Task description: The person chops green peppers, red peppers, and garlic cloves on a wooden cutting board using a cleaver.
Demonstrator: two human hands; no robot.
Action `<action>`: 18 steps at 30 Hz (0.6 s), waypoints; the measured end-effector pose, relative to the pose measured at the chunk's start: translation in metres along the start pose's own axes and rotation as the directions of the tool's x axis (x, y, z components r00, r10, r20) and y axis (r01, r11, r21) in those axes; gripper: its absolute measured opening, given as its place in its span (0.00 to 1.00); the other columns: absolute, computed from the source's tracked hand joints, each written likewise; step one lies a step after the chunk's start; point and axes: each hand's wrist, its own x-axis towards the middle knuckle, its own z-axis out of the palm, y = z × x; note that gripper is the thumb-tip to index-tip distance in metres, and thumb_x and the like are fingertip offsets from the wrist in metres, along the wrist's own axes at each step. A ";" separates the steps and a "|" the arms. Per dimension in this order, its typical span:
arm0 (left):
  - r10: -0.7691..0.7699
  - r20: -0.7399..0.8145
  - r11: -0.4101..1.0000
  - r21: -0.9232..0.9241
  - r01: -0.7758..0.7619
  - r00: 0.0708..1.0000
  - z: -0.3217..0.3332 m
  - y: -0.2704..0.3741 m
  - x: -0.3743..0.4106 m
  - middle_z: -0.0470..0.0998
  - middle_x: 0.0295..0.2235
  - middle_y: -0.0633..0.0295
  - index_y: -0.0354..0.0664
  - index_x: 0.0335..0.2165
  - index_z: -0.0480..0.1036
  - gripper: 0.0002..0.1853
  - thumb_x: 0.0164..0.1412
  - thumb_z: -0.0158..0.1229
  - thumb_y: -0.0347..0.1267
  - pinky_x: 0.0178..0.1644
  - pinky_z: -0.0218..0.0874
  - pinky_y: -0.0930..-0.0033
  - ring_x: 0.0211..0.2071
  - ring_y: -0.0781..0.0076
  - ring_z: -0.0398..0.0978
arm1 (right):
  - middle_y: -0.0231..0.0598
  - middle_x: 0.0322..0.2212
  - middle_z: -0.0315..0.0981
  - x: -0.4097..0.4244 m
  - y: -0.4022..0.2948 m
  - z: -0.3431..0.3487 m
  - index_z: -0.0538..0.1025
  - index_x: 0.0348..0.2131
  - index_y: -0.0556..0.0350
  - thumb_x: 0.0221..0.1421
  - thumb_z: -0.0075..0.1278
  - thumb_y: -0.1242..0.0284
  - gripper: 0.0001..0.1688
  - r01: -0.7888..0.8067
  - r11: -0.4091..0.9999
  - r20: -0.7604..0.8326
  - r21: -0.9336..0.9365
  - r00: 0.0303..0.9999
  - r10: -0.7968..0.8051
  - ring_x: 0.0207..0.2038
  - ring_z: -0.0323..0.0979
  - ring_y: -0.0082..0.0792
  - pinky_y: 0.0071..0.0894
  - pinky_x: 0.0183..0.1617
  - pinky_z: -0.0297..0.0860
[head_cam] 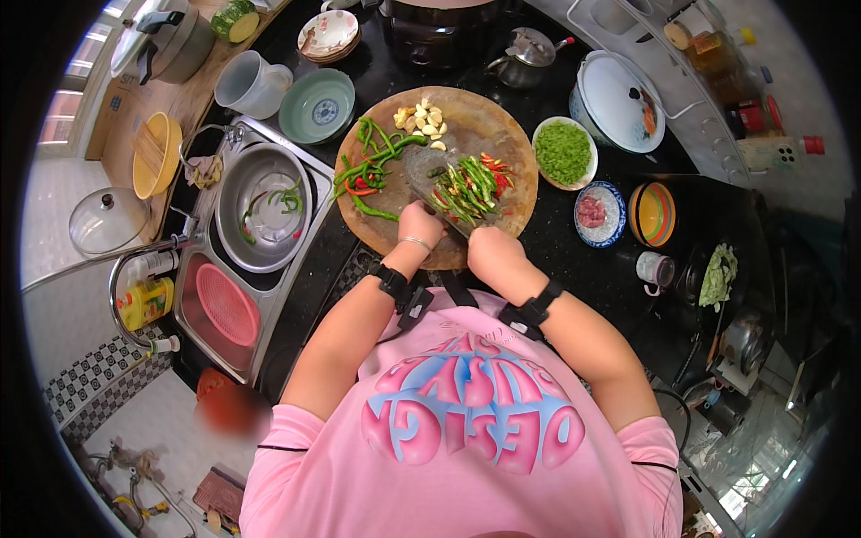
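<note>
A round wooden chopping board (377,232) lies before me. My right hand (498,259) is closed around the handle of a cleaver (422,171), whose broad blade points away and to the left over the board. My left hand (422,232) is at the near left edge of the blade; its fingertips are hidden. Cut green and red chili peppers (474,185) lie in a heap right of the blade. Whole green and red chilies (370,161) are at the board's left. Peeled garlic cloves (429,121) and pieces of ginger (403,118) sit near its far edge.
Left are a steel basin (232,225) holding some chilies, a sink with a pink colander (227,304), a green bowl (316,91) and a plastic jug (249,86). Right are a plate of chopped greens (564,153), a bowl of raw meat (592,212), a striped bowl (652,214) and a lidded enamel pot (619,94).
</note>
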 end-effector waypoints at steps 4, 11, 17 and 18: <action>-0.026 -0.025 0.995 -0.101 0.023 0.999 0.002 0.005 -0.005 0.76 0.19 0.56 0.27 0.28 0.72 0.07 0.56 0.53 0.25 0.21 0.66 0.72 0.16 0.71 0.74 | 0.58 0.25 0.76 0.007 0.012 0.005 0.79 0.25 0.63 0.53 0.47 0.71 0.13 0.013 0.998 -0.093 0.055 0.996 -0.007 0.31 0.76 0.56 0.51 0.35 0.72; -0.083 0.096 0.991 -0.099 0.093 0.992 0.006 0.004 -0.015 0.76 0.19 0.56 0.28 0.25 0.71 0.08 0.57 0.53 0.25 0.19 0.65 0.72 0.16 0.72 0.74 | 0.57 0.23 0.75 -0.025 0.023 -0.007 0.79 0.23 0.62 0.51 0.47 0.73 0.12 0.045 0.999 -0.112 -0.004 0.993 -0.046 0.28 0.76 0.55 0.49 0.33 0.72; -0.127 0.073 0.975 -0.172 0.138 0.989 0.008 0.006 -0.018 0.77 0.18 0.56 0.27 0.25 0.74 0.06 0.55 0.54 0.22 0.20 0.65 0.71 0.16 0.70 0.74 | 0.56 0.25 0.76 -0.038 0.016 -0.014 0.79 0.24 0.63 0.46 0.46 0.78 0.10 0.013 0.998 0.046 -0.064 0.999 -0.010 0.31 0.77 0.54 0.47 0.34 0.73; -0.120 0.093 0.979 -0.151 0.133 0.988 0.007 0.011 -0.020 0.77 0.18 0.56 0.27 0.25 0.74 0.06 0.55 0.54 0.22 0.20 0.65 0.71 0.16 0.70 0.75 | 0.56 0.26 0.76 -0.037 0.015 -0.012 0.79 0.24 0.63 0.46 0.46 0.78 0.10 0.002 0.998 0.054 -0.066 0.999 0.002 0.31 0.77 0.54 0.47 0.34 0.73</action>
